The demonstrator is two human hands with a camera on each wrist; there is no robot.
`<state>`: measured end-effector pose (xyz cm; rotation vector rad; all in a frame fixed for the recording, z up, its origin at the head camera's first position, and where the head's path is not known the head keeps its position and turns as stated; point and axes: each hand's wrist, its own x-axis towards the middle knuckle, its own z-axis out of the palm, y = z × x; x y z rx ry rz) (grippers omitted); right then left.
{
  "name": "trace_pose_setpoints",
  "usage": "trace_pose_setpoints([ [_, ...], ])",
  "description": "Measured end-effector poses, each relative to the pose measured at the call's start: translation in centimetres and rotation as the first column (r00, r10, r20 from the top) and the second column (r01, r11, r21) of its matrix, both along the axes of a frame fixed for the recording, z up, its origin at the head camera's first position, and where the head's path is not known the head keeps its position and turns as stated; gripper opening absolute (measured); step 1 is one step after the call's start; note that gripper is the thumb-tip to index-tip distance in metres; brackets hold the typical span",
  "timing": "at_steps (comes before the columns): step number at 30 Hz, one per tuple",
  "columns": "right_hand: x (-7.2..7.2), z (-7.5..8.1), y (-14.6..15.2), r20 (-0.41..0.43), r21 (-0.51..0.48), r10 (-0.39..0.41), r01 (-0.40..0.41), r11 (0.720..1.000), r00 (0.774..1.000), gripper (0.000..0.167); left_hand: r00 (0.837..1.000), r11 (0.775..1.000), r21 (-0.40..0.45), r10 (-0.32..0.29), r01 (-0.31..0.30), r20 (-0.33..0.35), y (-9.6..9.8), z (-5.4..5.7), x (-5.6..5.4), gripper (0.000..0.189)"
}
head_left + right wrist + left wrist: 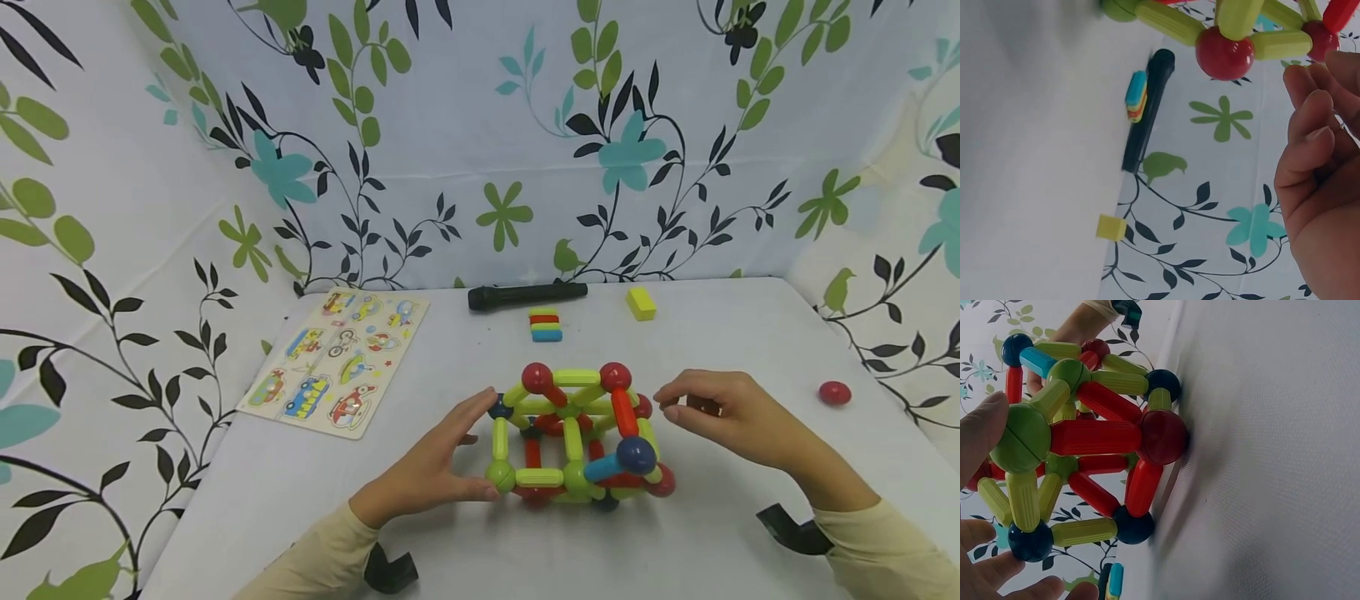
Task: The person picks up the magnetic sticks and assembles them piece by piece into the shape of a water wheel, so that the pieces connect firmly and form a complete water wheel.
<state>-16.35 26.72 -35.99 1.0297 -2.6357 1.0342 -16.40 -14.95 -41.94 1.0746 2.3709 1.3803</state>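
A magnetic stick-and-ball structure point(573, 440) stands on the white table, built from light green, red and blue sticks joined by coloured balls. My left hand point(431, 467) holds its left side. In the left wrist view, the thumb is against a green ball point(1020, 438) and the fingertips are at a dark blue ball point(1030, 542). On the other side, my right hand point(738, 417) hovers just right of the structure with its fingers loosely bent and nothing in them. A red ball point(1224, 54) of the structure shows near those fingers in the right wrist view.
At the back lie a black microphone point(528, 296), several short coloured sticks point(546, 326) and a yellow block point(641, 304). A puzzle board with vehicle pictures point(337, 362) is on the left. One loose red ball point(835, 393) sits at the right.
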Motion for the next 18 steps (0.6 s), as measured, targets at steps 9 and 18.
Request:
trace_pose_setpoints([
  [9, 1.1, -0.4, 0.1, 0.117, 0.053, 0.054, -0.061, 0.997, 0.992, 0.027, 1.0, 1.0, -0.016, 0.021, -0.02, 0.008, 0.0, 0.3, 0.2, 0.106],
  [18, 1.9, -0.7, 0.0, 0.29, 0.092, 0.128, -0.161, 0.983, 0.948, 0.029, 1.0, 1.0, -0.019, 0.022, -0.022, 0.0, 0.2, 0.3, 0.3, 0.106],
])
